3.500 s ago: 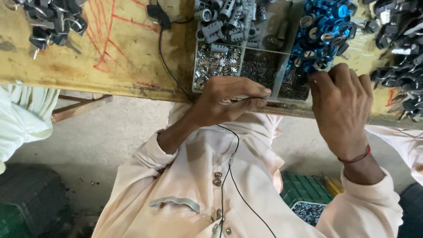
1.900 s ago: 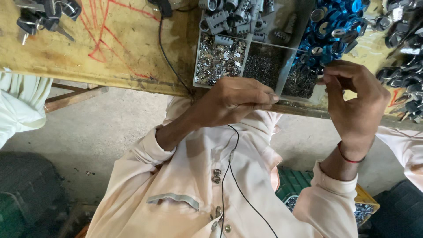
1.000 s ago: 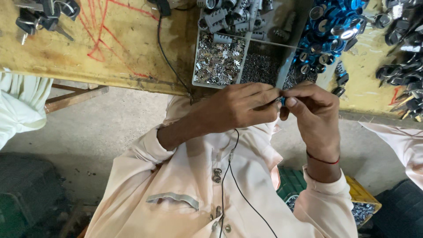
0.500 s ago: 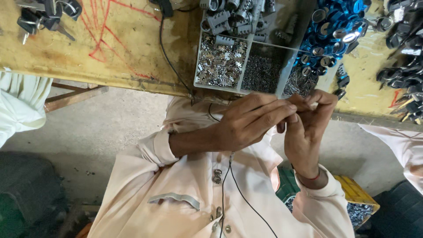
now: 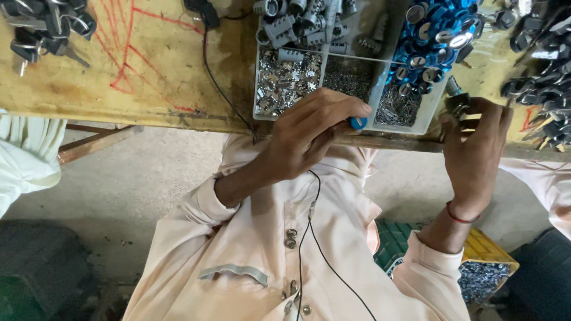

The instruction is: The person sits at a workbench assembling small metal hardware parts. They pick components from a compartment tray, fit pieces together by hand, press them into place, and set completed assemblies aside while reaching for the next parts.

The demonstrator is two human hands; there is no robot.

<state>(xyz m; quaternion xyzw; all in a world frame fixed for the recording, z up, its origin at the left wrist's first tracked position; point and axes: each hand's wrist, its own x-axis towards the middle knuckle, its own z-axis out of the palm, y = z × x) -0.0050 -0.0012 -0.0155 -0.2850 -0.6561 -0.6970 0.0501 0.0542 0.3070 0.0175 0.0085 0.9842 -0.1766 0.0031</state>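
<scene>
Blue part: small, round and smooth, bright blue; it sits at the front edge of the tray, pinched in the left hand.
Left hand: fingers curled together and clamped on the blue part, resting over the tray's front wall.
Right hand: fingers bent around a small dark metal piece at the table edge (how tightly it grips, I cannot tell); a thin red band circles the wrist.
Tray: clear plastic box with thin walls, split into boxes; it stands on the table just past both hands.
Silver bits: many tiny shiny metal pieces, heaped in the tray's left box.
Dark bits: very fine grey metal pieces in the middle box, too small to make out.
Blue discs: a pile of round blue rings with silver middles, spilling over the tray's right side.
Grey parts: blocky dull grey pieces in the far boxes.
Table: flat wood, yellowish and worn, with red scribbled lines.
Wire: thin and black, hanging down the pale pink shirt.
</scene>
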